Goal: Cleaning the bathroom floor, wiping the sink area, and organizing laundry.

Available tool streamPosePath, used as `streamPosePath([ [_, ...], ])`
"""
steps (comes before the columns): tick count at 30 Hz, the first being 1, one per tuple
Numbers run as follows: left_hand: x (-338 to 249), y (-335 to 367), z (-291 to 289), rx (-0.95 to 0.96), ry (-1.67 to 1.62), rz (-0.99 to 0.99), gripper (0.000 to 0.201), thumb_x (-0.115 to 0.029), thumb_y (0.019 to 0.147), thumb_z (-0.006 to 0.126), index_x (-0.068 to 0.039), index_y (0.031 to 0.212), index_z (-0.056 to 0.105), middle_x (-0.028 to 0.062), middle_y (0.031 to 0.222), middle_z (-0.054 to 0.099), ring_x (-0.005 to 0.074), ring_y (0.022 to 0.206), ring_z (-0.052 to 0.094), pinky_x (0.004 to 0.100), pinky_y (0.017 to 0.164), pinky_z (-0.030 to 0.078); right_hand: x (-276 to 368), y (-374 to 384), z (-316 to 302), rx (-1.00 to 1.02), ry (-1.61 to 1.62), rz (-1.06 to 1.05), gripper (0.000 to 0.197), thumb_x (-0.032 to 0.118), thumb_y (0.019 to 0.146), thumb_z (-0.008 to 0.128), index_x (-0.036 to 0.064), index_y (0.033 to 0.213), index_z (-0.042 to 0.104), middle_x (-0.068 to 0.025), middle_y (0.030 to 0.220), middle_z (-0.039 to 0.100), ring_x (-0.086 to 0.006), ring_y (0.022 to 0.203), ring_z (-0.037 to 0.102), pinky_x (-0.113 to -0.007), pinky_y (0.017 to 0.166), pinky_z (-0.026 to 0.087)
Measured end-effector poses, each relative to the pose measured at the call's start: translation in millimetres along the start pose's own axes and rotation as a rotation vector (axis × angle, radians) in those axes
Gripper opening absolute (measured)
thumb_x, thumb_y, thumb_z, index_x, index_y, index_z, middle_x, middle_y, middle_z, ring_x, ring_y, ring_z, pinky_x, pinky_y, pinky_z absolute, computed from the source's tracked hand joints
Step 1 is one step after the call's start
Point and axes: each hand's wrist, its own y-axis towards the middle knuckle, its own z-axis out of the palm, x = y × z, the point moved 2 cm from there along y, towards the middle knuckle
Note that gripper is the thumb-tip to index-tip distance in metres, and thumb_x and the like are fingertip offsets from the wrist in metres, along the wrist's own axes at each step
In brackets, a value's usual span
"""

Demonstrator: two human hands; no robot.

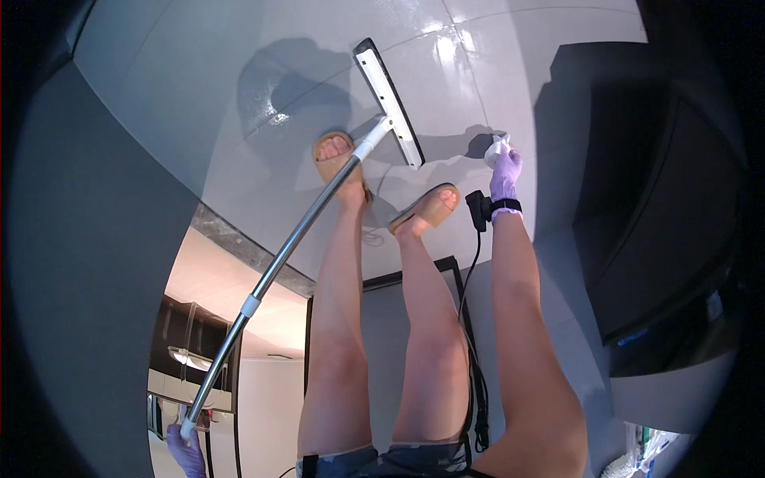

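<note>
My left hand (pixel 186 452), in a purple glove, is closed round the end of a long metal pole at the lower left. The pole belongs to a floor squeegee (pixel 299 231), whose white head with a dark blade rests slantwise on the tiles near my feet. My right hand (pixel 507 169), also gloved in purple, is held out at the right of the squeegee head. Its fingers pinch a crumpled white wad (pixel 496 150), either tissue or cloth; I cannot tell which. A black device with a cable (pixel 478 210) is strapped at my right wrist.
Pale floor tiles (pixel 454 80) shine with wet-looking glare. My feet stand there in tan slippers (pixel 431 209). A stone sill (pixel 251 247) borders a lit room at the lower left. Dark walls stand at left, a black cabinet-like shape (pixel 637 239) at right. Cables hang by my right leg.
</note>
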Motion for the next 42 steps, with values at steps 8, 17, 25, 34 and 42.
streamPosePath([
  [8, 32, -21, 17, -0.058, 0.072, -0.167, 0.021, -0.019, 0.085, 0.058, -0.003, 0.098, 0.056, 0.0127, 0.083, 0.054, 0.0266, 0.073, 0.054, 0.0347, 0.068, 0.044, -40, 42, 18, -0.379, 0.009, -0.07, 0.017, 0.01, 0.074, 0.068, 0.0047, 0.089, 0.062, -0.0049, 0.084, 0.059, -0.0126, 0.076, 0.055, -0.027, 0.066, 0.047],
  [17, 111, -79, 14, -0.231, -0.119, -0.265, 0.029, -0.03, 0.09, 0.054, -0.001, 0.092, 0.056, 0.0114, 0.079, 0.058, 0.0224, 0.07, 0.055, 0.0347, 0.063, 0.045, 93, 17, 172, 0.029, -0.3, -0.749, 0.013, 0.008, 0.075, 0.059, 0.0047, 0.088, 0.062, -0.012, 0.088, 0.06, -0.0254, 0.085, 0.055, -0.035, 0.077, 0.045],
  [25, 37, -59, -8, -0.248, 0.315, -0.375, 0.043, -0.035, 0.09, 0.055, 0.006, 0.098, 0.059, 0.0212, 0.091, 0.063, 0.0309, 0.083, 0.061, 0.036, 0.072, 0.051, 107, -99, 229, 0.561, -0.66, -1.026, 0.013, 0.013, 0.079, 0.054, 0.0047, 0.086, 0.061, -0.0182, 0.088, 0.06, -0.0339, 0.088, 0.056, -0.04, 0.083, 0.045],
  [34, 76, -59, 5, -0.443, 0.209, -0.193, 0.038, -0.035, 0.092, 0.052, 0.002, 0.083, 0.051, 0.0101, 0.07, 0.056, 0.019, 0.06, 0.051, 0.0353, 0.055, 0.041, -30, -52, 37, 0.546, -0.5, -0.013, 0.022, 0.015, 0.082, 0.051, 0.0029, 0.095, 0.064, -0.0165, 0.086, 0.063, -0.0258, 0.087, 0.061, -0.034, 0.078, 0.047],
  [42, 101, -79, 25, -0.469, -0.193, -0.334, 0.033, -0.027, 0.088, 0.06, 0.002, 0.076, 0.052, 0.0071, 0.063, 0.049, 0.0152, 0.058, 0.044, 0.0339, 0.054, 0.038, 108, -151, -112, 0.712, 0.942, 0.599, 0.035, 0.007, 0.083, 0.054, 0.0017, 0.117, 0.051, -0.0103, 0.107, 0.058, -0.0236, 0.101, 0.056, -0.042, 0.099, 0.04],
])
